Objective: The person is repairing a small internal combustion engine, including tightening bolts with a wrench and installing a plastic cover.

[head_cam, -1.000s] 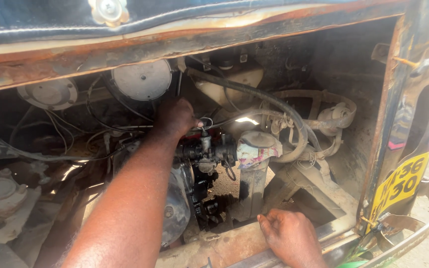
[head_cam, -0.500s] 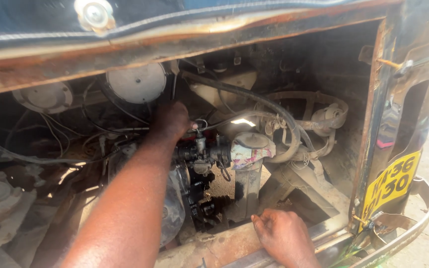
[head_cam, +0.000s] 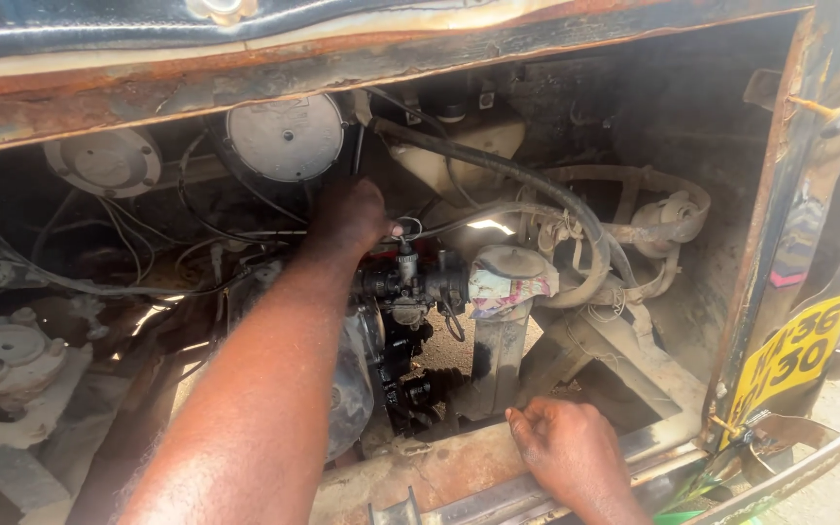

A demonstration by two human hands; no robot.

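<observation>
I look into the open rear engine bay of a small rusty vehicle. My left hand (head_cam: 350, 216) reaches deep inside, fingers curled on parts just behind the black carburettor (head_cam: 410, 285); what it grips is hidden. My right hand (head_cam: 568, 449) rests fingers-down on the rusty lower sill (head_cam: 439, 472) of the bay and holds nothing. A rag (head_cam: 509, 284) is stuffed on top of an upright grey pipe (head_cam: 498, 350) just right of the carburettor.
A thick black hose (head_cam: 498, 167) arcs across the back. Two round white covers (head_cam: 284, 136) (head_cam: 104, 162) sit at upper left, a pale housing (head_cam: 7, 365) at far left. Loose wires hang about. A yellow plate (head_cam: 794, 355) and metal bumper (head_cam: 828, 447) stand at right.
The view has shifted a little left and down. My left hand stays on the same spot behind the carburettor; my right hand stays on the sill.
</observation>
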